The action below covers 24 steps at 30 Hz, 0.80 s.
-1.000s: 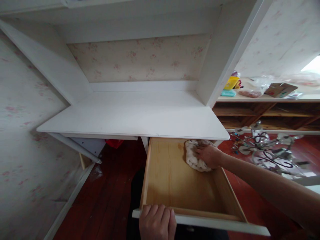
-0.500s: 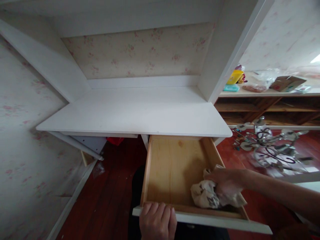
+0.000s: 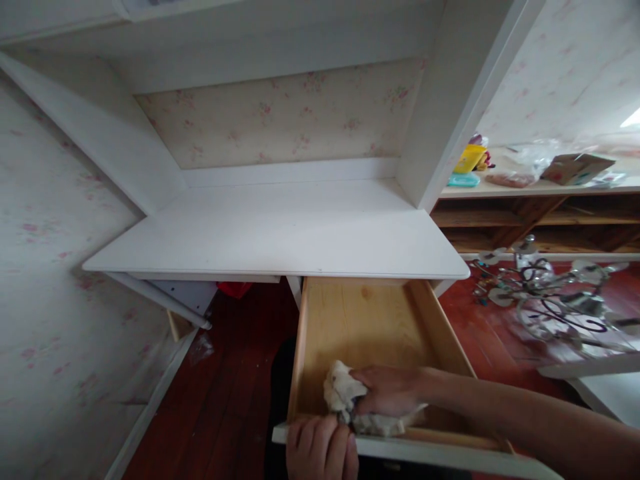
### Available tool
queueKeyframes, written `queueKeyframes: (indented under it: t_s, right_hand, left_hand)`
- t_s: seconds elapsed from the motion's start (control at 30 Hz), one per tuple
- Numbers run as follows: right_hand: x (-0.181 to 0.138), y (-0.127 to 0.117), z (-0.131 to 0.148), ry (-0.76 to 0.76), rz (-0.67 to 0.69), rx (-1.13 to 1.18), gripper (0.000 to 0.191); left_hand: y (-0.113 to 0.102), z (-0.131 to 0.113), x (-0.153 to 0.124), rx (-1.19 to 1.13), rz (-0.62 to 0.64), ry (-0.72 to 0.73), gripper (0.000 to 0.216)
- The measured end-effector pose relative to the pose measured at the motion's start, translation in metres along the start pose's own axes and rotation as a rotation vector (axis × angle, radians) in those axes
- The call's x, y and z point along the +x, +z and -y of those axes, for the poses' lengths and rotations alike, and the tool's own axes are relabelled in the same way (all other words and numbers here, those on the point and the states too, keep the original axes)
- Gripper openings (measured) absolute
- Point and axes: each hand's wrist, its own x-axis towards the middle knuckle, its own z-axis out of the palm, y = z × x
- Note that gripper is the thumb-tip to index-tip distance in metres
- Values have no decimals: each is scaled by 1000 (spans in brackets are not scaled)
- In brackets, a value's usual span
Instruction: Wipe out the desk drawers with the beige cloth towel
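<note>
Two bare hands share the pulled-out drawer (image 3: pixel 360 327), and the step in hand looks like a wipe of its inside. The right hand (image 3: pixel 390 393) holds a crumpled, pale cloth (image 3: pixel 341 389), its fingers partly buried in the folds, so how tightly they grip cannot be told. The cloth lies inside the drawer at the near end, along the back of the white front panel (image 3: pixel 440 457). The left hand (image 3: pixel 323 448) is curled over the top edge of that panel, towards its left end, and holds it; cloth and knuckles are so close that whether they touch is unclear. To do this well, the person would best brace the panel firmly with the left hand, since sideways pressure could rock a drawer drawn this far out from under the desktop (image 3: pixel 280 227). The cloth should be kept flat beneath the palm rather than wadded, because loose folds would probably skip the seam where bottom meets front. Fingertips pushed into the near corners would likely reach dust better than a broad sweep, and strokes along the wood grain, slightly overlapping, should leave fewer missed strips.
</note>
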Motion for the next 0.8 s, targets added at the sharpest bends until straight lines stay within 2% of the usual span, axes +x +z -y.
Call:
queueKeyframes:
  t_s: [0.07, 0.17, 0.23, 0.3, 0.37, 0.43, 0.53, 0.6, 0.67, 0.8]
  right_hand:
    - [29, 7, 21, -54, 44, -92, 38]
    - [58, 14, 41, -142, 77, -121, 30]
    - [65, 14, 41, -159, 66, -54, 28]
    - [62, 9, 31, -106, 9, 76, 27]
    - [53, -1, 15, -1, -115, 239, 22]
    - [44, -14, 1, 77, -319, 351, 20]
    - [40, -34, -11, 65, -719, 315, 21]
    - [47, -43, -11, 24, -895, 214, 25]
    - [64, -45, -5, 37, -932, 94, 27]
    - [116, -42, 20, 42, -848, -135, 24]
  left_hand:
    - [2, -1, 0, 30, -70, -29, 13]
    - [5, -4, 0, 44, -176, -106, 17]
    - [7, -5, -1, 44, -203, -141, 20]
    - [6, -3, -1, 45, -192, -137, 21]
    - [3, 0, 1, 40, -130, -87, 21]
    - [0, 2, 3, 31, -56, -32, 19]
    - [-1, 3, 5, 13, -13, -28, 16]
    - [1, 2, 4, 0, -10, -46, 14]
    - [3, 1, 2, -5, -7, -51, 13]
    - [6, 1, -3, -4, -25, -50, 14]
